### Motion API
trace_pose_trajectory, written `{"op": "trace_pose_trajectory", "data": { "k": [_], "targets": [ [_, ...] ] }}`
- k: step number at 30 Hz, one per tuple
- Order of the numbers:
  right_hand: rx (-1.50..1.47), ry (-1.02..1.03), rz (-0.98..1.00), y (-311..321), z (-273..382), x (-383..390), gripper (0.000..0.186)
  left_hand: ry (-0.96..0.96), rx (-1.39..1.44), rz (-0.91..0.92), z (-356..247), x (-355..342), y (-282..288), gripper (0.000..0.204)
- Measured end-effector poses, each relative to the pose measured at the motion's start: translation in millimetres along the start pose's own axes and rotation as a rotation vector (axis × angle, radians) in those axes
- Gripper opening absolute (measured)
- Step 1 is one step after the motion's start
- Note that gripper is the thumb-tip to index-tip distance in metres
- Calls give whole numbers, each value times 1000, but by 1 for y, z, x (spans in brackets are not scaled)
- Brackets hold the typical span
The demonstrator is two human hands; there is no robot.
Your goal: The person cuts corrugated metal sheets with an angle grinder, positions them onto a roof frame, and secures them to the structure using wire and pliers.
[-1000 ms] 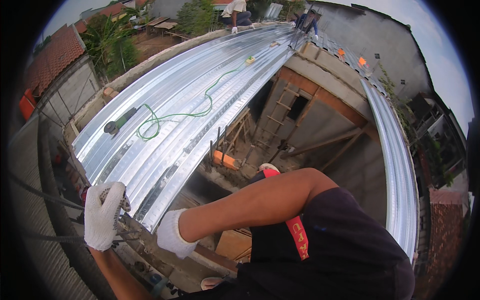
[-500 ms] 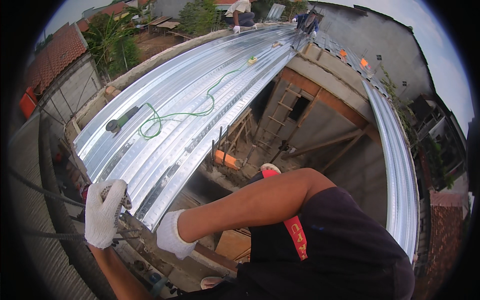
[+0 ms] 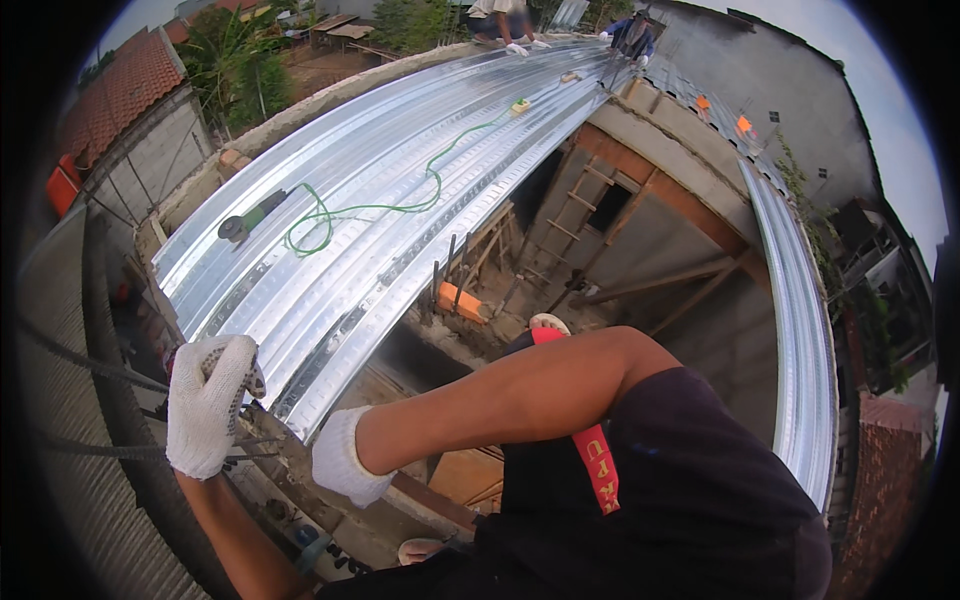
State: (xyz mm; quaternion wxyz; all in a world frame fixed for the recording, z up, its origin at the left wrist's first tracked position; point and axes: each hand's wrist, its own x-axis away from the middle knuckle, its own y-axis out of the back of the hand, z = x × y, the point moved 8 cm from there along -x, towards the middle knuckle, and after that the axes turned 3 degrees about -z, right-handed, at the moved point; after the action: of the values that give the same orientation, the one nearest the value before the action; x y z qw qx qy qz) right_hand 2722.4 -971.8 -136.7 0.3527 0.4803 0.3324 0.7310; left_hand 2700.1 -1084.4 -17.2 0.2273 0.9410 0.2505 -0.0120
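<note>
My left hand (image 3: 210,405), in a white knit glove with dark dots on the palm side, is at the near left end of the ribbed metal decking sheets (image 3: 330,290). Its fingers are curled closed; whatever they grip is hidden. My right hand (image 3: 352,458) is beside the sheets' near corner, its forearm crossing from the right. Mostly the glove's cuff and back show, and the fingers are out of sight. On the sheets lies a green and black angle grinder (image 3: 250,215), with a green cord (image 3: 390,207) running to a pale socket block (image 3: 520,105).
An open drop beside the sheets shows a wooden ladder (image 3: 572,225), an orange block (image 3: 462,303) and upright rebar (image 3: 450,258). Further rebar (image 3: 100,452) juts out at left. Another sheet strip (image 3: 800,340) runs along the right. Two people (image 3: 500,22) (image 3: 630,38) work at the far end.
The view has shifted slightly, moving the far scene right and up. The far left person now has both gloved hands low at the sheets' edge. My hands keep nearly the same pose.
</note>
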Motion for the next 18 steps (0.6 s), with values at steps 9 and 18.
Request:
{"op": "trace_pose_trajectory", "data": {
  "k": [9,18],
  "targets": [
    [-16,33,-81,0,0,9,31,-35,-27,49,-12,-3,-9,49],
    [-65,32,-9,7,2,9,26,-45,-12,24,-6,-5,-5,51]
  ]
}}
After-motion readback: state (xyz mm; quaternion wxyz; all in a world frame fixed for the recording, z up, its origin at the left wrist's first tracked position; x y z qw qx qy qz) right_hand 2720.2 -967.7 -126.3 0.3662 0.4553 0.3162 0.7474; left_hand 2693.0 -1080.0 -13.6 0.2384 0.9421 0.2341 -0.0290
